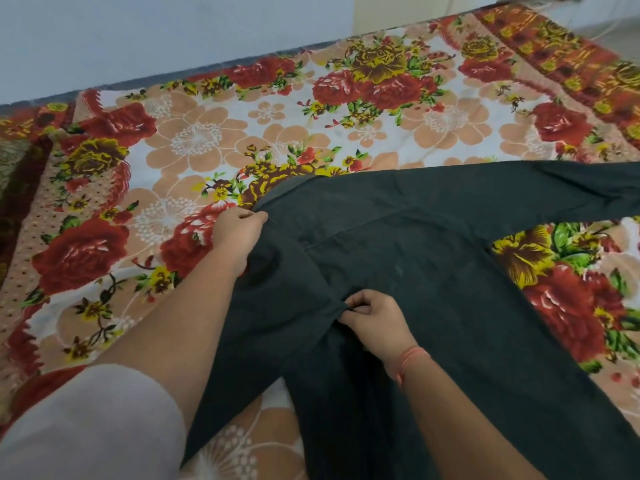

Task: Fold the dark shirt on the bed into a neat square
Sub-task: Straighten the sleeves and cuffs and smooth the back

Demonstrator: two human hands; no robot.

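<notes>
No readable text, label, brand or number shows anywhere in this view.

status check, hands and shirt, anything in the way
Left hand pinching dark shirt edge; right hand pinching a fold mid-shirt. Shirt still spread, one sleeve out right, not squared. Nothing on it; floral bedsheet underneath.

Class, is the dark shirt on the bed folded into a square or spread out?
Spread out. The dark shirt lies across the bedspread, one sleeve stretched rightward; left hand and right hand each pinch its cloth.
</notes>
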